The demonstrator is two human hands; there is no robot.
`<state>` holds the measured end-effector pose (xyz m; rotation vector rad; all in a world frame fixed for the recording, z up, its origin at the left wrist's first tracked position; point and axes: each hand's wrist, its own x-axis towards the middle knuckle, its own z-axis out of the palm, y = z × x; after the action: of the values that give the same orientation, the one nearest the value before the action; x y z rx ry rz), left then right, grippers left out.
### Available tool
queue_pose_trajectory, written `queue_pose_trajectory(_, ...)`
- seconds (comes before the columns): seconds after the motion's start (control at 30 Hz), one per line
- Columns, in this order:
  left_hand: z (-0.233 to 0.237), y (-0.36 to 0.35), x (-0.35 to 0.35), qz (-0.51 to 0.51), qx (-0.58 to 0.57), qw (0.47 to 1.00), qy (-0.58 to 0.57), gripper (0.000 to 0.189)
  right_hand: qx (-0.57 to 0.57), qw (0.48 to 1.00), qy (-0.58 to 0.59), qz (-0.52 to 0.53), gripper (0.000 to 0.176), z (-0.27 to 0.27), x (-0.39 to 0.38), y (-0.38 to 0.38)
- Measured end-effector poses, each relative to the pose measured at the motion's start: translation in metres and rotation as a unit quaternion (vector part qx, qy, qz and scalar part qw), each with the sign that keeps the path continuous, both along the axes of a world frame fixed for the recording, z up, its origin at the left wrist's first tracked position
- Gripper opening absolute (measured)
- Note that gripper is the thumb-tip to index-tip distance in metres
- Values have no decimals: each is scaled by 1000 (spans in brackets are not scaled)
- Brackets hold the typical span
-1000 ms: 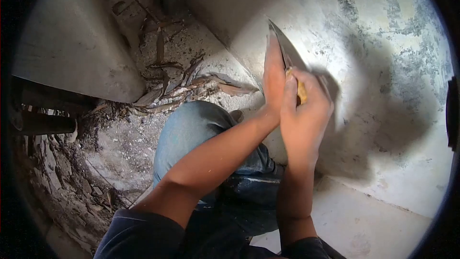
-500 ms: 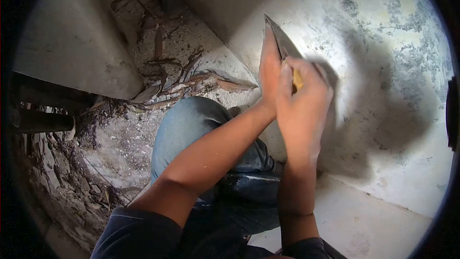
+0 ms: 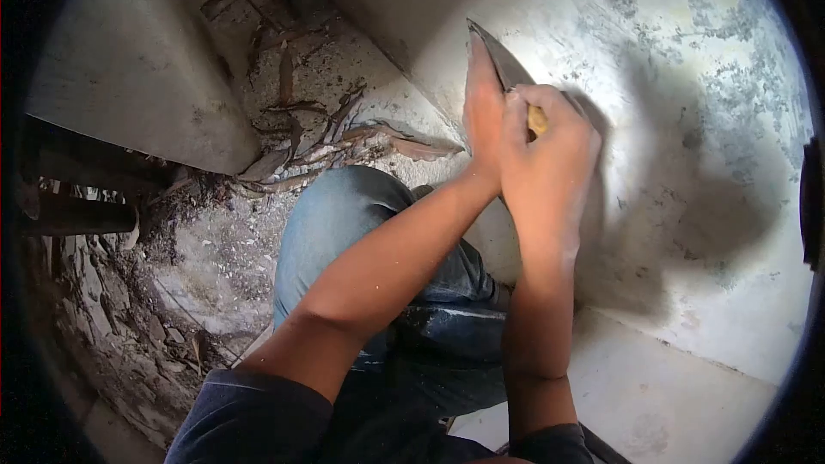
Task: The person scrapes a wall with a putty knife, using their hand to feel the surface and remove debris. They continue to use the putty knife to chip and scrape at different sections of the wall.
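Right hand [image 3: 550, 176] grip on one scraper [image 3: 503, 64], left hand [image 3: 484, 116] pressing blade

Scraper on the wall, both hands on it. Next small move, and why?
Probably a short push of the scraper further along the wall, tip first. The right hand grips its yellow handle, the left hand lies flat on it, and the wall around it shows patchy grey coating.

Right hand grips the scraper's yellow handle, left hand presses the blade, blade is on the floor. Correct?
Not the floor: the head view shows the blade set against the whitish wall. The right hand does grip the yellow handle, and the left hand presses on the blade.
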<state>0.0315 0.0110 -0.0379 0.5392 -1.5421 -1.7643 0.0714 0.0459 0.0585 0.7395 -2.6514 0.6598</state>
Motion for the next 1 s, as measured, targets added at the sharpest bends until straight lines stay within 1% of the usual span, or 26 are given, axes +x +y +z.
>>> queue_pose_trajectory(0.07,7,-1,8,-30,24,999,9,74,2,1000,13,-6,17,7,13,0)
queue_pose_trajectory(0.13,2,-3,10,-21,15,1000,9,75,7,1000,19,-1,17,2,8,-5)
queue_pose_trajectory(0.2,-12,-3,-2,56,-50,997,-18,77,-16,1000,-24,3,18,-14,-11,-5)
queue_pose_trajectory(0.23,-15,0,-3,77,-68,994,-24,77,14,999,-29,2,18,-16,-19,-9)
queue_pose_trajectory(0.27,-17,3,-3,97,-86,991,-31,78,14,1000,-27,-2,18,-13,-15,-8)
queue_pose_trajectory(0.3,0,-3,11,23,9,1000,-6,77,27,999,-25,6,17,-9,-12,-9)
queue_pose_trajectory(0.33,-1,-2,11,31,-4,999,27,77,40,999,-22,19,17,-5,-9,-12)
queue_pose_trajectory(0.4,-5,0,11,45,-32,994,93,75,27,999,-12,24,14,6,8,-11)
queue_pose_trajectory(0.43,4,-4,13,-27,9,999,26,74,-3,1000,-9,11,13,9,13,-8)
queue_pose_trajectory(0.47,7,-7,13,-99,51,993,-42,73,-31,999,-8,-4,13,8,14,-6)
queue_pose_trajectory(0.53,-7,-1,-1,-75,22,995,-56,73,-35,999,-9,-9,13,-4,0,1)
queue_pose_trajectory(0.57,-12,2,-11,12,-46,998,-49,69,-45,999,-15,-9,13,-6,-8,2)
queue_pose_trajectory(0.63,-10,4,-11,99,-114,988,-39,64,-63,998,-29,-2,12,-4,-12,4)
queue_pose_trajectory(0.67,-10,4,-5,70,-96,993,-24,64,-65,998,-27,-1,12,0,-6,3)
queue_pose_trajectory(0.73,-9,-2,-6,47,-82,996,-8,63,-34,999,2,10,11,6,7,-3)
queue_pose_trajectory(0.83,-11,-1,-7,68,-110,992,5,63,-55,998,-33,-8,12,4,-2,-2)
queue_pose_trajectory(0.87,-9,2,-10,77,-118,990,-17,63,-55,998,-30,-11,12,5,-4,2)
queue_pose_trajectory(0.9,-4,7,-9,82,-123,988,-38,63,-38,999,-9,11,12,5,-6,9)
queue_pose_trajectory(0.93,-2,10,-6,77,-123,989,-32,63,-22,999,14,33,12,5,-7,14)
queue_pose_trajectory(0.97,-2,8,0,47,-124,991,-23,64,-14,999,23,33,12,6,0,16)
queue_pose_trajectory(1.0,-3,10,3,43,-136,990,-12,64,-16,999,28,34,12,7,7,20)
